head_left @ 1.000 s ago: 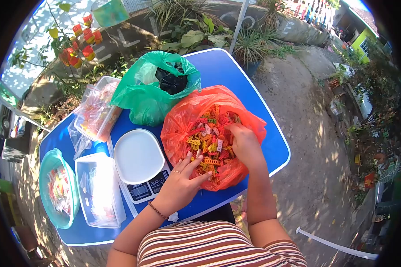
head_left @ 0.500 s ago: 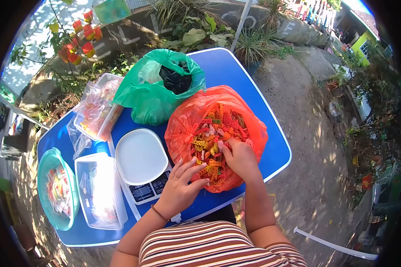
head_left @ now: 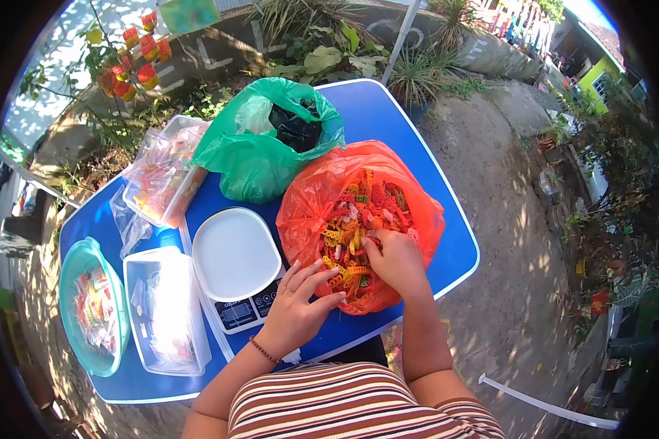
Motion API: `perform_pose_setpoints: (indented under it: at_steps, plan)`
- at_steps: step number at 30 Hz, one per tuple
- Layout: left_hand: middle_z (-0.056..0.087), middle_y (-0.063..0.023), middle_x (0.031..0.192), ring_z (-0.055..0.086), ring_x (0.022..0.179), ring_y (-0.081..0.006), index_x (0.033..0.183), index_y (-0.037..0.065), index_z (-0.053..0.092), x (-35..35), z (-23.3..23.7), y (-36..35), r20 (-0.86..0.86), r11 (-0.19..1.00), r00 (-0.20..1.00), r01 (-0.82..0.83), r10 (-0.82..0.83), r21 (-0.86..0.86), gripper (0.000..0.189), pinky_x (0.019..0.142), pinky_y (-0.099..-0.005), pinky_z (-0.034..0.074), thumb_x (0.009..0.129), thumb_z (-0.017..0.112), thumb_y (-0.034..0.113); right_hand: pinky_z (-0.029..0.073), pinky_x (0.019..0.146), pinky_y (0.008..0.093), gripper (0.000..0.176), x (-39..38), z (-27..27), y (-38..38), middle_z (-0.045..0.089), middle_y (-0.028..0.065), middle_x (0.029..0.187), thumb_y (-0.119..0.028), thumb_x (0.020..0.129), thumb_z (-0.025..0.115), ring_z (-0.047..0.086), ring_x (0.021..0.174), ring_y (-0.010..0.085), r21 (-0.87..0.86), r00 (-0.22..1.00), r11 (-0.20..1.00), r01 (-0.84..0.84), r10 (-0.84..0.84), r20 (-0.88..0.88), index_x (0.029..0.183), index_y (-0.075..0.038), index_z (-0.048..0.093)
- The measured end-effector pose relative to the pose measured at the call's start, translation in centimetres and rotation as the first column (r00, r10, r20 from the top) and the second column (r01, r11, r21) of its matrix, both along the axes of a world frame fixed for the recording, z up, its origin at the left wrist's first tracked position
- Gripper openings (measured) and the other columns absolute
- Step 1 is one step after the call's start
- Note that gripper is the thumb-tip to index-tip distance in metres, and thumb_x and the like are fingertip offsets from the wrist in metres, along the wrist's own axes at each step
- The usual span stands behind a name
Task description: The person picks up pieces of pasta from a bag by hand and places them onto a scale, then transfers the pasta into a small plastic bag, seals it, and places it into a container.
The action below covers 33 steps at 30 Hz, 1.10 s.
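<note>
An orange-red plastic bag (head_left: 307, 194) lies open on the blue table, full of small red, yellow and orange wavy pieces (head_left: 356, 271). My right hand (head_left: 394, 260) reaches into the bag from its right side, fingers curled down among the pieces; what its fingertips hold is hidden. My left hand (head_left: 300, 304) rests at the bag's near left edge with its fingers spread, fingertips touching the edge of the pieces. Just left of the bag is a white-topped scale (head_left: 236, 252), its dark panel partly beside my left hand, with nothing on the plate.
Behind the orange-red bag stands a green plastic bag (head_left: 249, 172) with black plastic inside. To the left are a clear tub (head_left: 170, 179) of packed bags, a white container (head_left: 150, 333) and a teal basin (head_left: 72, 322) of small packets. The blue table (head_left: 447, 241) has a white edge.
My right hand's fingers have shifted slightly among the pieces. My left hand stays in nearly the same place. The table items appear slightly shifted in view.
</note>
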<state>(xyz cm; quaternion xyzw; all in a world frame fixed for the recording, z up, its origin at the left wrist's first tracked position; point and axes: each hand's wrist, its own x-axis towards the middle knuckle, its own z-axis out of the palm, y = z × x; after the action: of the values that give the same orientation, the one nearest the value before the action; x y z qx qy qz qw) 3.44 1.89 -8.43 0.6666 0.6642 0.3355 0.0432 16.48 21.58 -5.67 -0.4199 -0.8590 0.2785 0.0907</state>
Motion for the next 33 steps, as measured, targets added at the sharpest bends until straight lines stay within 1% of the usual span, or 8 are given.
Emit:
perform_pose_setpoints:
  at_steps: [7, 11, 14, 17, 20, 23, 27, 33]
  plan:
    - [0.063, -0.0055, 0.139, 0.051, 0.139, -0.0321, 0.105, 0.022, 0.077, 0.0, 0.3, 0.1, -0.015, 1.000, 1.000, -0.006, 0.007, 0.006, 0.023, 0.120, -0.0571, 0.034, 0.084, 0.076, 0.013, 0.053, 0.069, 0.0374, 0.018, -0.2, -0.8, 0.1, 0.066, 0.0152, 0.072, -0.015, 0.092, 0.064, 0.070, 0.071, 0.0217, -0.172, 0.954, 0.985, 0.032, -0.082, -0.290, 0.099, 0.000, 0.068]
    - [0.064, -0.0034, 0.138, 0.051, 0.139, -0.0303, 0.100, 0.023, 0.077, 0.0, 0.3, 0.2, -0.043, 0.999, 0.999, -0.023, 0.024, 0.030, 0.022, 0.120, -0.0563, 0.034, 0.081, 0.077, 0.012, 0.051, 0.069, 0.0349, 0.019, 1.9, -1.1, 1.0, 0.065, 0.0161, 0.081, -0.010, 0.092, 0.059, 0.064, 0.070, 0.0173, -0.375, 0.821, 0.904, -0.205, -0.049, -0.568, 0.105, 0.004, 0.063]
    - [0.064, -0.0018, 0.137, 0.052, 0.138, -0.0287, 0.098, 0.023, 0.078, 0.2, 0.1, 0.3, -0.053, 0.998, 0.998, -0.038, 0.041, 0.056, 0.020, 0.119, -0.0556, 0.035, 0.081, 0.078, 0.013, 0.054, 0.069, 0.0389, 0.022, 2.4, -0.6, 0.3, 0.067, 0.0172, 0.078, -0.015, 0.094, 0.062, 0.069, 0.070, 0.0264, -0.158, 0.859, 0.948, -0.275, 0.168, -0.484, 0.108, 0.002, 0.063]
    - [0.065, -0.0010, 0.136, 0.053, 0.137, -0.0278, 0.096, 0.024, 0.078, 0.5, -0.2, 0.5, -0.041, 0.996, 0.998, -0.051, 0.054, 0.066, 0.018, 0.119, -0.0553, 0.035, 0.081, 0.078, 0.014, 0.054, 0.068, 0.0453, 0.025, 1.9, 0.6, -1.5, 0.068, 0.0180, 0.075, -0.022, 0.095, 0.066, 0.070, 0.071, 0.0377, 0.096, 0.967, 0.962, -0.255, 0.254, 0.026, 0.107, 0.000, 0.066]
    - [0.063, -0.0023, 0.138, 0.053, 0.137, -0.0280, 0.104, 0.023, 0.077, 0.3, -0.2, 0.2, -0.062, 0.998, 0.997, -0.033, 0.036, 0.052, 0.025, 0.119, -0.0551, 0.034, 0.081, 0.081, 0.015, 0.052, 0.064, 0.0485, 0.032, 1.6, -0.2, -1.3, 0.069, 0.0181, 0.073, -0.029, 0.094, 0.070, 0.068, 0.071, 0.0420, 0.114, 0.958, 0.951, -0.288, 0.288, 0.018, 0.107, 0.000, 0.067]
    - [0.062, -0.0047, 0.140, 0.054, 0.136, -0.0282, 0.115, 0.022, 0.074, 0.1, 0.8, -0.6, 0.058, 0.995, 0.995, -0.087, 0.084, 0.052, 0.036, 0.119, -0.0547, 0.033, 0.081, 0.084, 0.017, 0.050, 0.061, 0.0433, 0.029, 1.2, 1.5, -1.3, 0.067, 0.0177, 0.071, -0.029, 0.097, 0.068, 0.066, 0.065, 0.0361, 0.035, 0.959, 0.985, -0.167, 0.170, -0.228, 0.101, 0.000, 0.067]
    - [0.061, -0.0070, 0.140, 0.056, 0.133, -0.0290, 0.121, 0.019, 0.072, -1.4, 1.9, -3.6, 0.036, 0.960, 0.963, -0.270, 0.268, 0.073, 0.042, 0.119, -0.0534, 0.032, 0.081, 0.085, 0.018, 0.044, 0.060, 0.0362, 0.030, -0.7, 2.9, -1.7, 0.059, 0.0168, 0.067, -0.027, 0.102, 0.062, 0.053, 0.059, 0.0259, -0.528, 0.805, 0.774, -0.349, -0.040, -0.591, 0.090, 0.001, 0.065]
    - [0.065, -0.0067, 0.134, 0.060, 0.127, -0.0297, 0.115, 0.014, 0.075, -3.2, 1.9, -7.9, 0.031, 0.861, 0.863, -0.506, 0.505, 0.046, 0.034, 0.117, -0.0515, 0.033, 0.082, 0.083, 0.017, 0.053, 0.068, 0.0482, 0.031, -10.0, 4.4, -7.2, 0.069, 0.0205, 0.078, -0.027, 0.098, 0.062, 0.068, 0.073, 0.0394, -0.055, 0.814, 0.818, -0.572, 0.558, -0.163, 0.086, 0.001, 0.067]
